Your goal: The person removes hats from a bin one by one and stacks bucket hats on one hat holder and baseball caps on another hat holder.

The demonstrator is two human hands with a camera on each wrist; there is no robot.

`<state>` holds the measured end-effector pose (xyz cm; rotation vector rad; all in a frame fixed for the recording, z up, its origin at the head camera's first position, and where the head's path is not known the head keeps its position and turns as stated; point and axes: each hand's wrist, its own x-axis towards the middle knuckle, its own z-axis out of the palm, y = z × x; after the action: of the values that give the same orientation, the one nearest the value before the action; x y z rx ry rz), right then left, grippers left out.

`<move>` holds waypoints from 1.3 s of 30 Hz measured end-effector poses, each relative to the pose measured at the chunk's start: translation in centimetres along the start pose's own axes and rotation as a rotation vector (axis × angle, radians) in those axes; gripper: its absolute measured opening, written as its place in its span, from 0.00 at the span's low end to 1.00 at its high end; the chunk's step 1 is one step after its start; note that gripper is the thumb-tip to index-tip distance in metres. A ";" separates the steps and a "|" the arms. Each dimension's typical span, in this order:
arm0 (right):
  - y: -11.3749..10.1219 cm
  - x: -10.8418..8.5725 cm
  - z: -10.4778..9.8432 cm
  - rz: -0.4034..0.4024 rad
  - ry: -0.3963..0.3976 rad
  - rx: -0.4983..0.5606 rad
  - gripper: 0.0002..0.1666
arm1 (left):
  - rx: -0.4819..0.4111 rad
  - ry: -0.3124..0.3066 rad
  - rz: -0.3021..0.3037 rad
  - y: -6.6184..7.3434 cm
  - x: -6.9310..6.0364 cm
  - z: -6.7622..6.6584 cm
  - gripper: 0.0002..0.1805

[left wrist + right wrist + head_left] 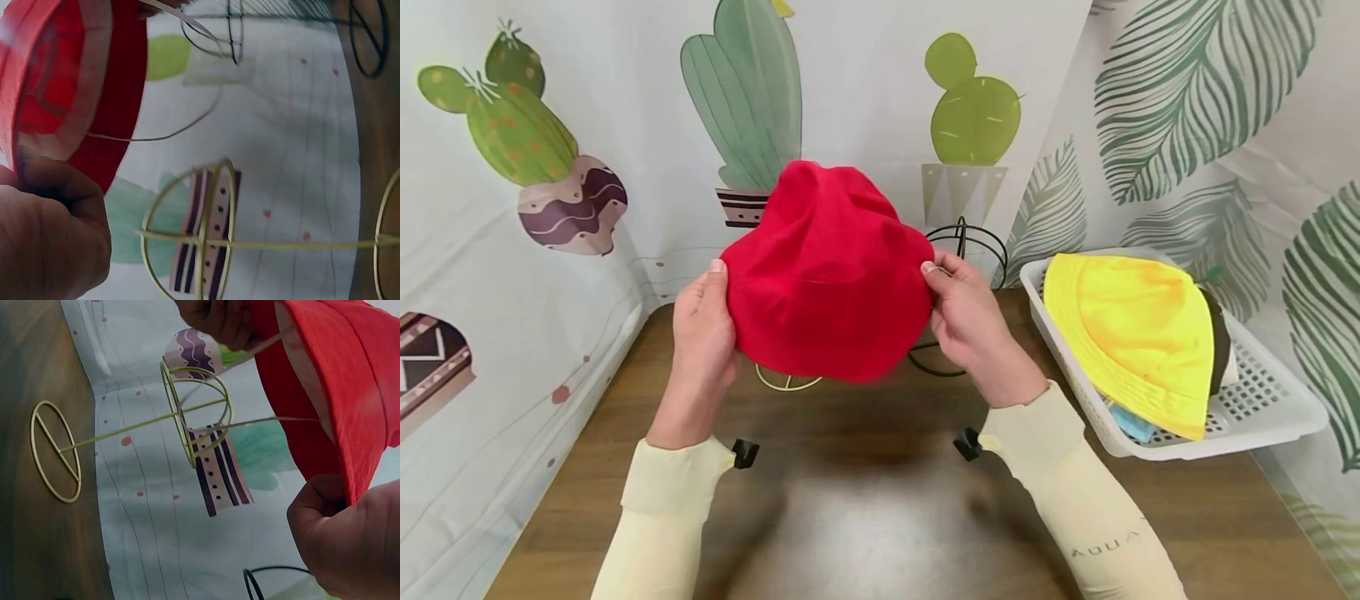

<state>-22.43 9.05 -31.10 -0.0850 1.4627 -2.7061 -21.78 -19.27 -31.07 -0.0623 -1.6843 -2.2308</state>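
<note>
A red bucket hat [835, 283] is held up in the air by its brim, crown away from the body. My left hand [703, 342] pinches the left side of the brim, thumb on top. On the right side, my right hand [966, 321] grips the brim with thumb and curled fingers. In the left wrist view the hat's inside [56, 81] shows, with a thin cord hanging from it. A gold wire stand [119, 430] and a black wire stand [962, 242] are behind the hat, which hides most of the gold one in the head view.
At the right, a white plastic basket [1285, 421] holds a yellow hat [1135, 333], something dark and a light blue item [1131, 423]. The brown wooden table [865, 517] extends in front, and a cactus-print cloth [865, 83] hangs behind.
</note>
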 end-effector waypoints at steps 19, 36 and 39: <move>3.0 4.1 4.5 0.026 -0.007 -0.219 0.07 | 0.031 0.100 -0.015 0.0 4.0 -3.5 0.20; 6.3 7.3 6.2 0.031 0.037 -0.450 0.12 | 0.062 0.233 -0.106 -1.1 5.9 -6.4 0.22; 6.8 7.4 6.4 0.046 0.045 -0.457 0.12 | 0.055 0.236 -0.128 -1.3 6.1 -6.7 0.21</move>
<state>-29.09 -0.65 -33.15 -0.0119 2.0383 -2.2993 -26.72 -26.72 -32.81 0.3180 -1.6590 -2.1798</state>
